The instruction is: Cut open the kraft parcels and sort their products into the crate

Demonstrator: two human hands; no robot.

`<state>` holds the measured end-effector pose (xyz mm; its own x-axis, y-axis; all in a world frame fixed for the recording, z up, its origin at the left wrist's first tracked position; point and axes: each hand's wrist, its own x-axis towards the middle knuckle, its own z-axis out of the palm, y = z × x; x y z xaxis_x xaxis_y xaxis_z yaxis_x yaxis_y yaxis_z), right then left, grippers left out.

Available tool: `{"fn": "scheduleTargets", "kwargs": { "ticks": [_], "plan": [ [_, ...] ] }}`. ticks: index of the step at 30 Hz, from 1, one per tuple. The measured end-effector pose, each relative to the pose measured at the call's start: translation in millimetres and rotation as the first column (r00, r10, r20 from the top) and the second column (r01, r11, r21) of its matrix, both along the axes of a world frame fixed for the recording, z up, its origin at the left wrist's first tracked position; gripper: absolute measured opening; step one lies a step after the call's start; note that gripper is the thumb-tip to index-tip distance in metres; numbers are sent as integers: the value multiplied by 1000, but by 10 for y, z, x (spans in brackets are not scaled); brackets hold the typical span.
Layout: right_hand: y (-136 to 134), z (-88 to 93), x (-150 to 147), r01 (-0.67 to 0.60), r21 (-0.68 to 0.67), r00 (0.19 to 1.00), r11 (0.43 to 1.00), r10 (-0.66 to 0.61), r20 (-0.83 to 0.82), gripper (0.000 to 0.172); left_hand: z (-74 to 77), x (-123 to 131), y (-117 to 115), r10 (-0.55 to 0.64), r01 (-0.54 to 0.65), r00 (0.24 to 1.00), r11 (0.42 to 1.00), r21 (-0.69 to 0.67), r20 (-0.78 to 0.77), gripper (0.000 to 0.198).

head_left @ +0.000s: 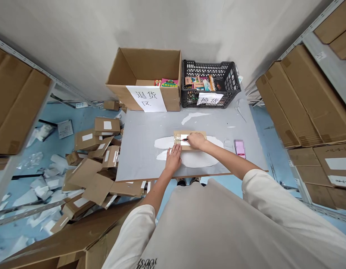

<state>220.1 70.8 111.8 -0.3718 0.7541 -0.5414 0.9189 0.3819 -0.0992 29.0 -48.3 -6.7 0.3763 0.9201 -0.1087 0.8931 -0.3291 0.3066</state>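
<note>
A small cardboard parcel (193,148) with a white label and shiny tape at its left end lies on the grey table (142,149). My right hand (196,141) is closed around a red and black utility knife (185,139), its tip pointing left over the taped end. At the parcel's near left corner rests my left hand (174,157), fingers stretched out and touching the cardboard, with no object grasped. White worn patches (212,159) show on the tabletop around the parcel. A phone with a pink screen (240,148) lies to the right.
At the back stand a large open carton (149,67) with books and a black plastic crate (210,97) of books, both with paper signs. Opened boxes (91,179) are heaped on the floor at left. Shelves with cartons (304,101) rise on both sides.
</note>
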Motion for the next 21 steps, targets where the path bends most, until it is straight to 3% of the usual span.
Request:
{"fn": "scheduleTargets", "kwargs": {
  "ticks": [9, 17, 21],
  "plan": [
    [-59, 173, 844, 100, -38, 989, 994, -95, 115, 41, 13, 14, -14, -3, 3, 1000, 1000, 7, 5, 92],
    [-138, 32, 1191, 122, -15, 991, 992, -121, 60, 40, 57, 53, -26, -5, 5, 1000, 1000, -16, -10, 92],
    [-175, 16, 1509, 177, -17, 983, 984, -176, 41, 39, 67, 70, -30, 2, -2, 1000, 1000, -21, -28, 90]
  ]
}}
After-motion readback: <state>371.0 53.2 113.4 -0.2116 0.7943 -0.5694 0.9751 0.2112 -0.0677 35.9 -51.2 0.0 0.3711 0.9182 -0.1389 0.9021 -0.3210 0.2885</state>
